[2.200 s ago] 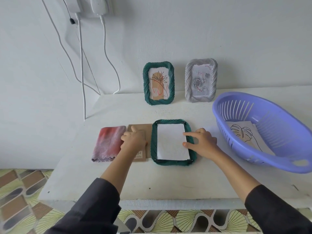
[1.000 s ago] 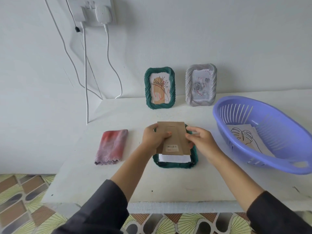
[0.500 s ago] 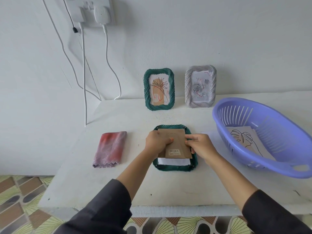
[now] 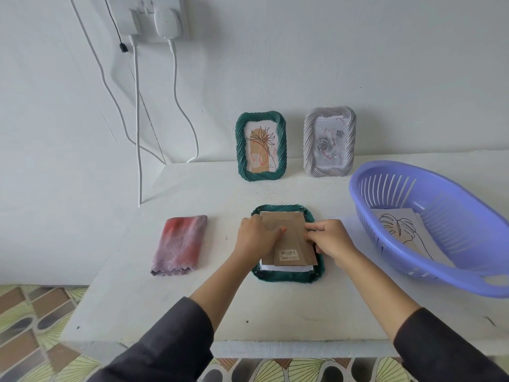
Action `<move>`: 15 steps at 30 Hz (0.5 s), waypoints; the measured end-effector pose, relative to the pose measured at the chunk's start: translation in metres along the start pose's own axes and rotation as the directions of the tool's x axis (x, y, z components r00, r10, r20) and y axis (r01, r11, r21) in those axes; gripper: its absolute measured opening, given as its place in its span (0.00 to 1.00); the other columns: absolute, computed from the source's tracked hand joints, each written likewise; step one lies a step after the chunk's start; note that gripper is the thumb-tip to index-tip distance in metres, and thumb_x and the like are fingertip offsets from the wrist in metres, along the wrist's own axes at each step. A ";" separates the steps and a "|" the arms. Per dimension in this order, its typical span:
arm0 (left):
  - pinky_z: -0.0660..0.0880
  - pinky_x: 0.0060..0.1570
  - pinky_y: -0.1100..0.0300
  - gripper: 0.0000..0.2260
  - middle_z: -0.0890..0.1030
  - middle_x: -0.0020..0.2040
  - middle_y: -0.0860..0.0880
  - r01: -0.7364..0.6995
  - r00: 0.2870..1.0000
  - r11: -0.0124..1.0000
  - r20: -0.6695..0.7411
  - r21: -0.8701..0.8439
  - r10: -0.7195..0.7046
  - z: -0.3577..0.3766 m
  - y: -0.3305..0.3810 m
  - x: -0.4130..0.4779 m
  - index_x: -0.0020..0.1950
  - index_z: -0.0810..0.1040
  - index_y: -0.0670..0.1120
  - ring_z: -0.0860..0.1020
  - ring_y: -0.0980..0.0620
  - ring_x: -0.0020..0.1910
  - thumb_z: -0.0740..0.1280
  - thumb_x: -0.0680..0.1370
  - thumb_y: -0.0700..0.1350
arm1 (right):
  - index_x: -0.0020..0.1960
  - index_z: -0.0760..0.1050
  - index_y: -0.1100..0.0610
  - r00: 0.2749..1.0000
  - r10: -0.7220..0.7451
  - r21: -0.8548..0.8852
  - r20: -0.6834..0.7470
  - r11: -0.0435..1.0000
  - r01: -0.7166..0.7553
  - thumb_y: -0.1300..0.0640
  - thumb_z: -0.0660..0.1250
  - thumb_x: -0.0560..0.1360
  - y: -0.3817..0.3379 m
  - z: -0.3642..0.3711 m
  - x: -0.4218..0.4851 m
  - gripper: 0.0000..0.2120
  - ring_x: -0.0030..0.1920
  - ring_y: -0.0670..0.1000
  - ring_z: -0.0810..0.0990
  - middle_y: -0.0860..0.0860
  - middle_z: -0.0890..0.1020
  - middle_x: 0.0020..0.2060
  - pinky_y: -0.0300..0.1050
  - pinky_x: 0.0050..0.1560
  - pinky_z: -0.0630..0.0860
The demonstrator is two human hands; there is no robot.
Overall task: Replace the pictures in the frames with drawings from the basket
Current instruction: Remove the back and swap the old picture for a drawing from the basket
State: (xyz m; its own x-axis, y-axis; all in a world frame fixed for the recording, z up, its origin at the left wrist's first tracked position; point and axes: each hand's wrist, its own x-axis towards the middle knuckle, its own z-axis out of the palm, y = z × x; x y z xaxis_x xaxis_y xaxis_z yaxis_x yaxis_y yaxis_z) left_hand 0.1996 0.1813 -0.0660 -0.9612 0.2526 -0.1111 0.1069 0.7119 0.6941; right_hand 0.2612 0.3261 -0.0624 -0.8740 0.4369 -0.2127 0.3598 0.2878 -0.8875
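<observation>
A green picture frame (image 4: 287, 275) lies face down in the middle of the white table (image 4: 143, 299). A brown backing board (image 4: 289, 232) lies on its back, with a strip of white paper (image 4: 286, 268) showing below the board. My left hand (image 4: 254, 238) holds the board's left edge, thumb on top. My right hand (image 4: 332, 239) pinches the board's right edge. A purple basket (image 4: 407, 267) on the right holds a leaf drawing (image 4: 399, 232). Against the wall stand another green frame (image 4: 281, 146) with a flower drawing and a grey frame (image 4: 348, 142) with a rose picture.
A folded pink and purple cloth (image 4: 180, 245) lies left of the flat frame. White cables (image 4: 137, 128) hang from a wall socket (image 4: 154, 17) down behind the table's left back corner. The table's front edge runs just below my forearms.
My left hand picked the backing board up from beside the frame and brought it over the white paper. Both hands have lowered it onto the frame's back.
</observation>
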 end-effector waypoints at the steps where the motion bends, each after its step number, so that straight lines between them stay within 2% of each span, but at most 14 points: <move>1: 0.75 0.49 0.54 0.21 0.80 0.52 0.44 0.001 1.000 1.000 -0.009 0.015 -0.001 0.000 -0.002 0.002 0.56 0.77 0.42 0.77 0.44 0.54 0.66 0.73 0.57 | 0.54 0.80 0.62 1.000 0.004 -0.009 -0.003 1.000 -0.004 0.69 0.62 0.72 0.000 0.000 0.000 0.14 0.26 0.49 0.67 0.51 0.75 0.28 0.41 0.31 0.67; 3: 0.71 0.43 0.56 0.21 0.79 0.49 0.41 0.031 0.999 0.999 -0.020 0.035 -0.030 -0.003 -0.005 0.003 0.51 0.77 0.38 0.76 0.43 0.53 0.65 0.74 0.57 | 0.53 0.80 0.66 1.000 0.015 -0.029 -0.011 0.999 -0.015 0.69 0.63 0.71 0.000 0.001 0.001 0.13 0.27 0.50 0.66 0.54 0.75 0.29 0.42 0.34 0.66; 5: 0.71 0.42 0.55 0.22 0.79 0.47 0.38 0.040 0.999 0.998 0.015 0.052 -0.041 -0.004 -0.009 0.005 0.48 0.78 0.36 0.75 0.41 0.51 0.65 0.74 0.56 | 0.54 0.76 0.70 1.000 0.025 -0.042 -0.016 0.999 -0.026 0.69 0.63 0.70 0.000 0.002 0.002 0.13 0.28 0.51 0.65 0.55 0.74 0.32 0.44 0.36 0.65; 7: 0.69 0.35 0.58 0.19 0.79 0.43 0.39 0.033 0.998 0.998 0.045 0.057 -0.035 -0.004 -0.012 0.006 0.43 0.79 0.38 0.74 0.45 0.41 0.66 0.74 0.56 | 0.55 0.75 0.71 0.999 0.037 -0.047 -0.018 0.998 -0.038 0.69 0.63 0.70 0.000 0.002 0.002 0.14 0.28 0.51 0.65 0.55 0.74 0.32 0.44 0.35 0.65; 8: 0.66 0.30 0.61 0.18 0.77 0.40 0.42 0.032 0.998 0.998 0.049 0.060 -0.035 -0.004 -0.013 0.006 0.40 0.78 0.39 0.72 0.49 0.35 0.66 0.74 0.55 | 0.55 0.74 0.71 0.999 0.036 -0.052 -0.018 0.998 -0.037 0.69 0.63 0.70 0.000 0.002 0.003 0.15 0.29 0.51 0.65 0.55 0.73 0.32 0.44 0.35 0.65; 10: 0.60 0.26 0.63 0.17 0.73 0.37 0.45 0.030 0.999 0.997 0.038 0.074 -0.033 -0.004 -0.015 0.007 0.37 0.76 0.41 0.66 0.54 0.29 0.67 0.74 0.54 | 0.56 0.74 0.71 0.999 0.028 -0.074 -0.018 0.997 -0.030 0.69 0.63 0.70 0.000 0.002 0.003 0.16 0.29 0.51 0.65 0.55 0.73 0.34 0.43 0.36 0.65; 13: 0.60 0.26 0.63 0.17 0.74 0.38 0.44 0.022 0.999 0.997 0.032 0.075 -0.024 -0.003 -0.016 0.008 0.38 0.77 0.40 0.66 0.54 0.29 0.67 0.74 0.54 | 0.58 0.76 0.65 1.000 0.012 -0.148 -0.012 0.989 -0.014 0.66 0.64 0.71 -0.002 0.002 0.003 0.16 0.26 0.49 0.70 0.54 0.77 0.40 0.38 0.32 0.70; 15: 0.61 0.26 0.63 0.18 0.76 0.40 0.43 0.014 0.999 0.997 0.037 0.070 -0.017 -0.002 -0.017 0.009 0.40 0.80 0.38 0.69 0.51 0.33 0.68 0.73 0.54 | 0.60 0.76 0.61 1.000 0.007 -0.199 0.004 0.980 -0.006 0.65 0.65 0.71 -0.003 0.002 0.003 0.17 0.25 0.49 0.73 0.55 0.78 0.41 0.38 0.29 0.70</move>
State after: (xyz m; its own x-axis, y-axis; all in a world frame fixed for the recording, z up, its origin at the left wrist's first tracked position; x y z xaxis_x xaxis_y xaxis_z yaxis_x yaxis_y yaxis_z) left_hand 0.1888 0.1699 -0.0774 -0.9529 0.2643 -0.1488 0.1105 0.7593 0.6412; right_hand 0.2565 0.3252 -0.0607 -0.8730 0.4353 -0.2202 0.4225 0.4490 -0.7874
